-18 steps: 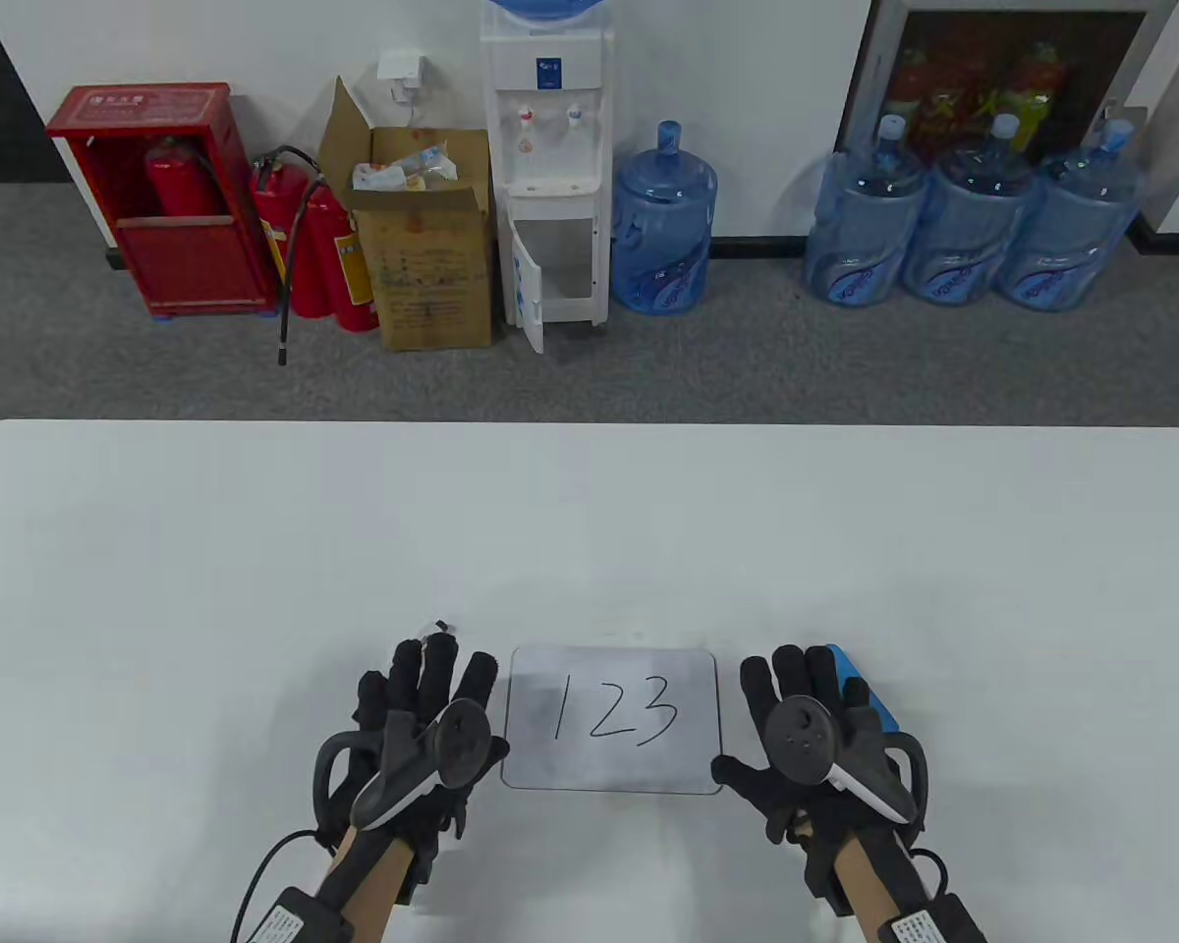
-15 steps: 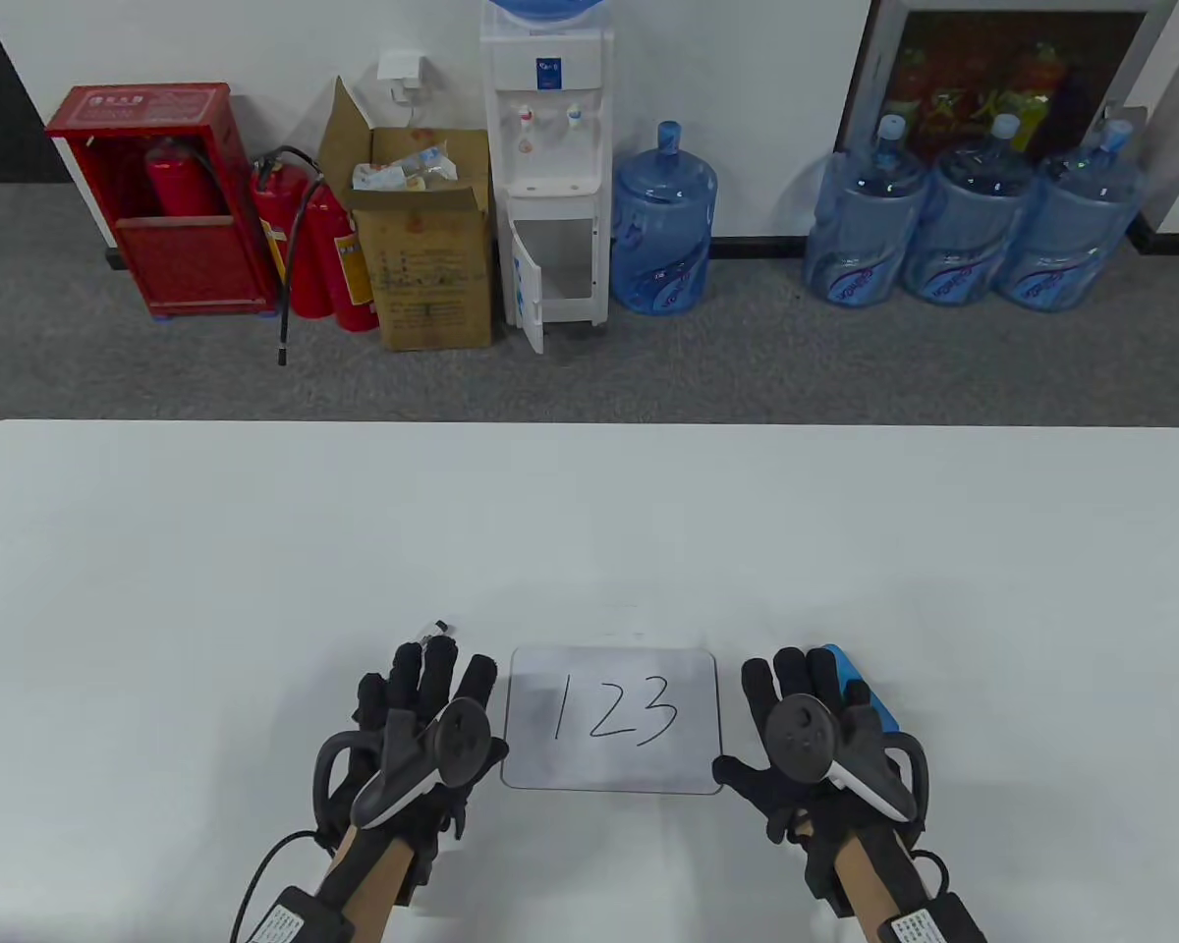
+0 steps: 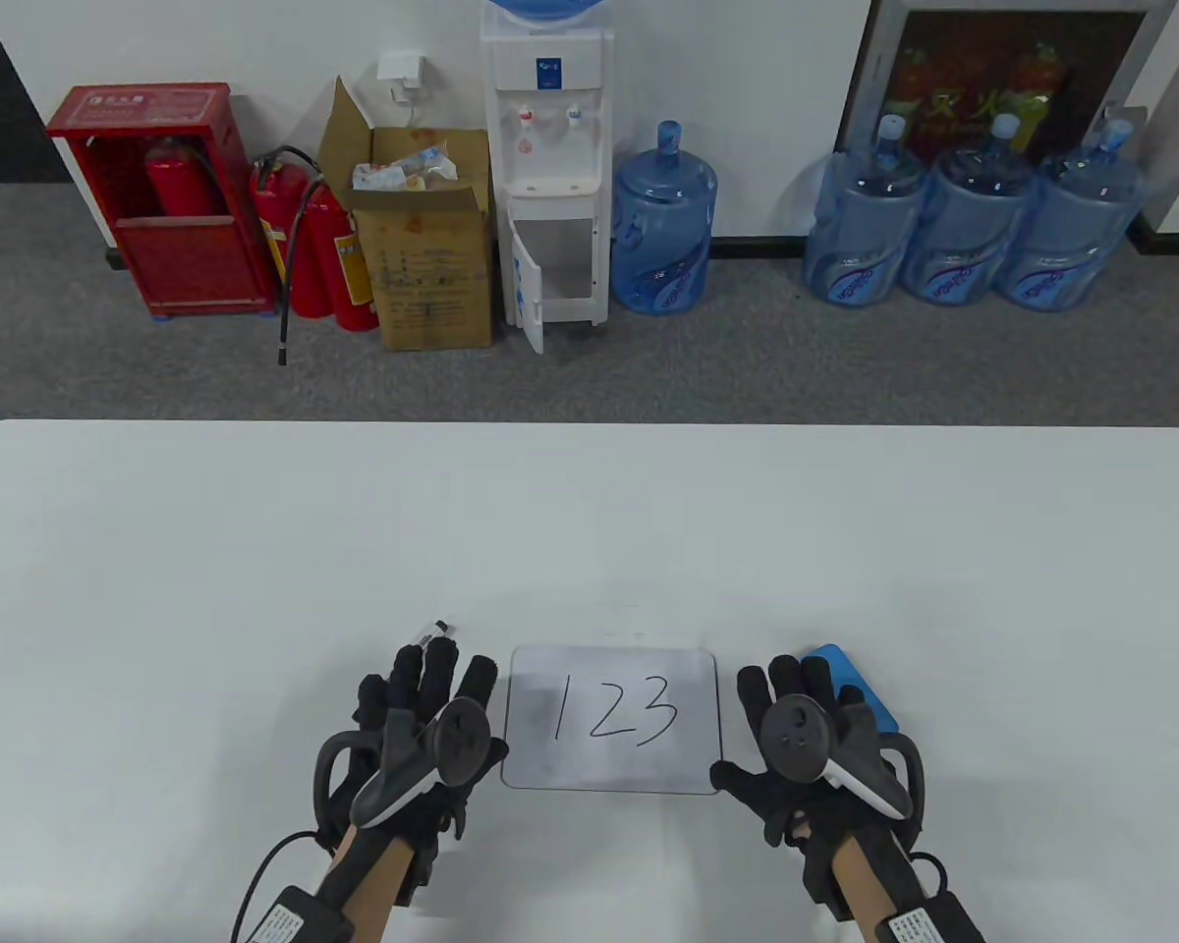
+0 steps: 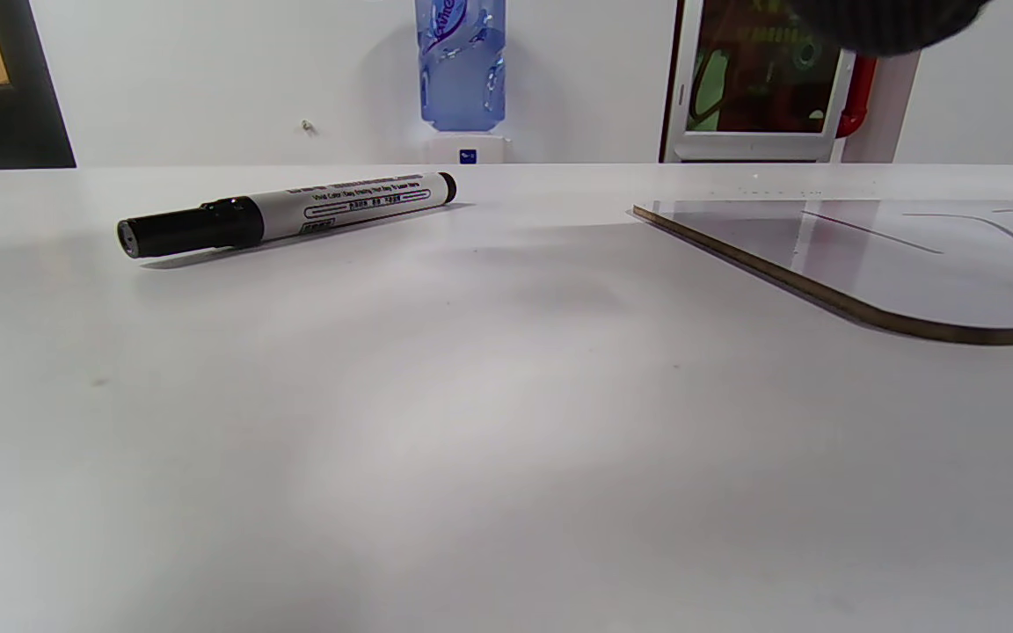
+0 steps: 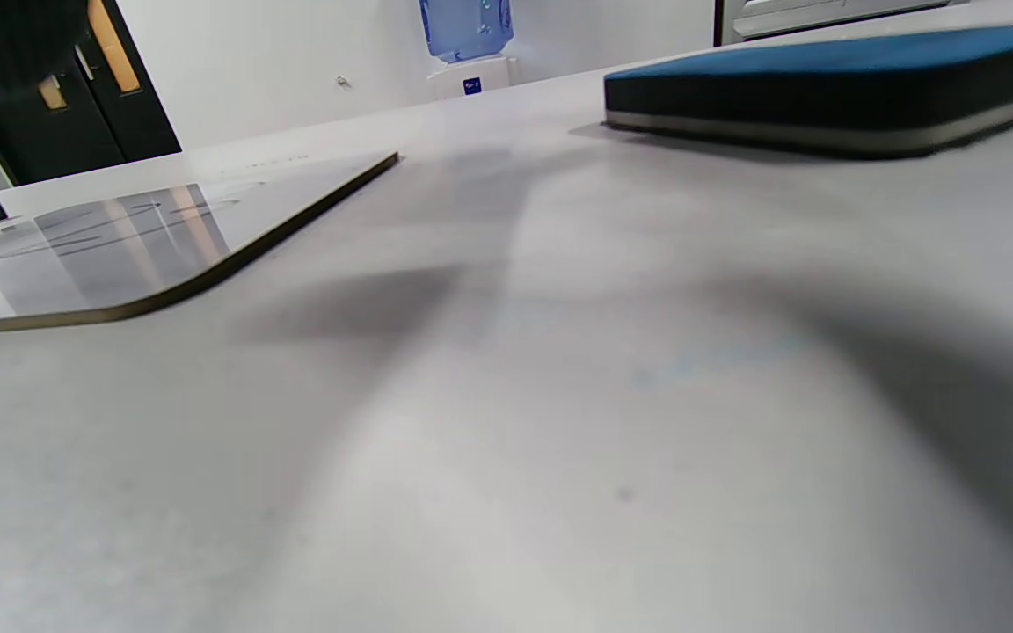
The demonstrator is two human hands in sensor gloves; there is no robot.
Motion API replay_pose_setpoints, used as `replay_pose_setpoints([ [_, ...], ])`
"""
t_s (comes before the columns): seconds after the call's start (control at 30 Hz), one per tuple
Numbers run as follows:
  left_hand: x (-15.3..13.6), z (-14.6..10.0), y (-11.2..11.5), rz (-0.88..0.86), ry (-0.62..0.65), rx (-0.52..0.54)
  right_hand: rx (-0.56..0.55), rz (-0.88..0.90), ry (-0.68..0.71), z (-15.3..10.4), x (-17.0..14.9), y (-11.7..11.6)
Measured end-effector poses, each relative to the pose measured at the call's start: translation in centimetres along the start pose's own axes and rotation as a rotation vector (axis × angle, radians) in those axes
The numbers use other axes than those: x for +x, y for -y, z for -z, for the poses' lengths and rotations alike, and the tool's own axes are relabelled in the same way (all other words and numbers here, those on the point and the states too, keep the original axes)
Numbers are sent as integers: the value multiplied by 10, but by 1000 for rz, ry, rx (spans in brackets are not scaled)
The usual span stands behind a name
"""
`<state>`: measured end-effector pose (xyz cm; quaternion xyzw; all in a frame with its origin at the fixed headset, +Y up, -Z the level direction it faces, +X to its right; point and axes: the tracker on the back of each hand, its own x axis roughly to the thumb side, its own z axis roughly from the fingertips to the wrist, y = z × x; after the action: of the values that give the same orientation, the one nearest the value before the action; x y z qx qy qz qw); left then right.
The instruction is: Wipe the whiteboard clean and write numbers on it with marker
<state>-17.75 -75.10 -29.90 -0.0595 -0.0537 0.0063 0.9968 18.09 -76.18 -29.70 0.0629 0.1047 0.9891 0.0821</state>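
White tabletop fills the near half of the scene, and on it, close to our edge, lies the whiteboard [image 3: 612, 719], flat, with "123" in black and a grey smear across its face. We judge the wipe to be the step at hand: to do it well we should take the blue eraser [image 3: 860, 685], lay its felt side flat and sweep across all three digits while the other hand pins the board so it cannot slide. Our left hand [image 3: 422, 732] rests just left of the board, fingers spread and holding nothing; our right hand [image 3: 806, 747] rests just right of it, likewise slack and empty, with the eraser lying at its fingertips. Whether they touch it we cannot tell. The capped marker [image 4: 282, 214] lies beyond the left fingers, apart from the board. Further out stand a water dispenser [image 3: 548, 167], water jugs [image 3: 973, 216], a cardboard box [image 3: 424, 246] and fire extinguishers [image 3: 319, 246]; nothing blocks the board.
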Motion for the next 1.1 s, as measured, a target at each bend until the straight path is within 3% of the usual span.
replay_pose_setpoints([
  [0.23, 1, 0, 1, 0, 7, -10, -12, 42, 27, 7, 5, 5],
  [0.43, 1, 0, 1, -6, 11, -13, -43, 209, -156, 24, -26, 31],
  [0.6, 1, 0, 1, -10, 14, -17, -31, 130, -325, 38, -68, 44],
  [0.8, 2, 0, 2, -12, 18, -18, 24, 65, -369, 41, -77, 35],
  [0.93, 3, 0, 2, -8, 22, -23, 25, -51, -381, 44, -73, 24],
  [1.1, 7, 1, 4, -24, 34, -31, -5, -55, -363, 45, -71, 20],
])
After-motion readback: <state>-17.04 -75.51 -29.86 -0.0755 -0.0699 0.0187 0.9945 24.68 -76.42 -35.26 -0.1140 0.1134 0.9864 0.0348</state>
